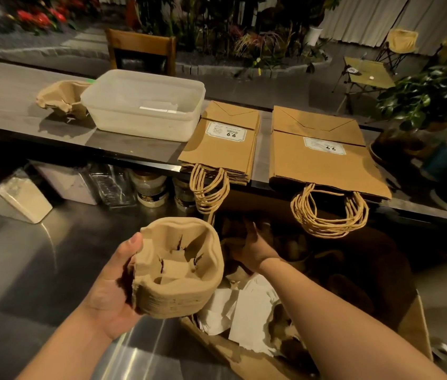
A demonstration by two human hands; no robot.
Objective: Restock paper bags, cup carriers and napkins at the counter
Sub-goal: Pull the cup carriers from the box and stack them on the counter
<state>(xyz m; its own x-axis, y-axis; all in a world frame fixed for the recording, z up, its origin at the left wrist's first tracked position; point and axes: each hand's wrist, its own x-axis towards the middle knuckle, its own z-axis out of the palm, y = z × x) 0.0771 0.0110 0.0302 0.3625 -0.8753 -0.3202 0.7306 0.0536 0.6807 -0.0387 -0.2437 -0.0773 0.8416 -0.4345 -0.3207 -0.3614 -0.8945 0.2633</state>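
Head view: surface (123, 144) runs across the frame, carrying two piles of paper bags, wide pile (324, 160) on the right, narrow pile (225, 149) beside it, handles hanging off the near edge. Left of those sits an open plastic tub (145, 102), and touching its left wall a stack of cup carriers (60, 98). Cardboard box (417, 319) stands below the surface, white paper sheets (247, 305) inside, possibly napkins, can't confirm. Left hand (112, 294) has its grip wrapped around a second carrier stack (178, 270), thumb on the rim, held above the box. Right hand (252, 248) reaches deep into the box; too dark there to tell whether its grip is closed on anything. Judgement: bags look done, carrier step in hand. Next move: lift the held stack up to the surface near the first carriers, then napkins.
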